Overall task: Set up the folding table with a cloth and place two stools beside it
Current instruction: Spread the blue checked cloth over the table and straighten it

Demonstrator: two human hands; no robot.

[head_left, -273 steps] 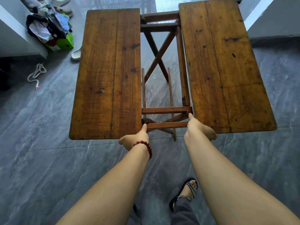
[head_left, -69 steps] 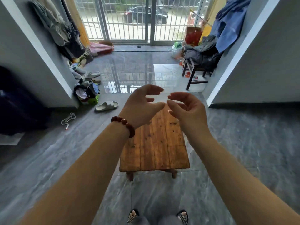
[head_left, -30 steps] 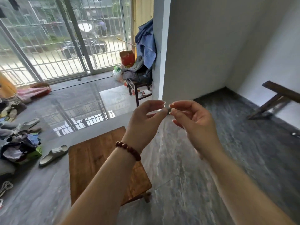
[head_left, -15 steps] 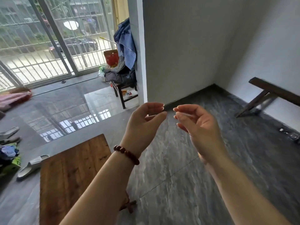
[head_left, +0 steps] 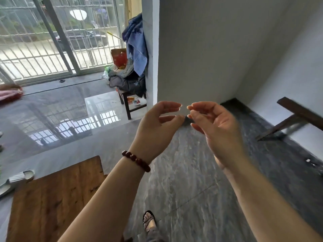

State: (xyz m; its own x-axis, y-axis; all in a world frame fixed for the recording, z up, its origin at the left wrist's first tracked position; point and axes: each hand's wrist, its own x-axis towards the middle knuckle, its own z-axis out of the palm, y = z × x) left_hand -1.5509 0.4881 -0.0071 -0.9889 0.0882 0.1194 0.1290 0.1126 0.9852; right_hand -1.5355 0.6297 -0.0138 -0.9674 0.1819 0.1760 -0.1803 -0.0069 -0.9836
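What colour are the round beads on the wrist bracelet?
Dark reddish-brown. The round-bead bracelet on the left wrist shows best in the head view.

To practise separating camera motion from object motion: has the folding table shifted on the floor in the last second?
No. The folding table still has its far left corner beside the white slipper; only the camera turned right.

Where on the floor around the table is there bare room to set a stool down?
Free: the grey floor right of the wooden table, up to the wall; also the shiny floor between table and barred door. Crowded: a slipper by the table's left edge, a clothes-piled stool by the pillar, a dark wooden frame far right.
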